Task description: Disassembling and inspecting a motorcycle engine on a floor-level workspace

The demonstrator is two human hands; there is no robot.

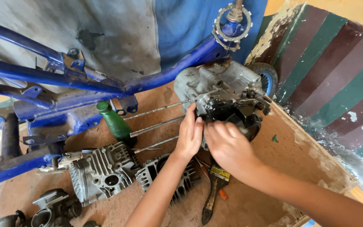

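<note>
Both hands meet at the near face of the grey cast-metal engine crankcase (pixel 221 90), which sits toward the far right of the worn brown board table (pixel 299 155), close to that table's chipped right edge. The left hand (pixel 190 134) lies flat with its fingers together, pressed against the case where three long bare steel studs (pixel 156 126) stick out leftward. The right hand (pixel 227 145) is cupped over the dark round opening low on the case, fingers curled; whether it pinches anything cannot be told. Open room is on the bare board to the right of and below the right forearm; the left side is crowded. Just beside the studs stands a tilted green plastic bottle (pixel 116 122), and below them lie a finned grey aluminium cylinder head (pixel 101 172) and a dark finned cylinder block (pixel 169 174), the latter under the left forearm. A grimy black-handled brush (pixel 213 193) lies beneath the right wrist. A scuffed blue tubular steel frame (pixel 85 82) hems the far and left sides, and a striped painted wall (pixel 332 67) closes the right.
</note>
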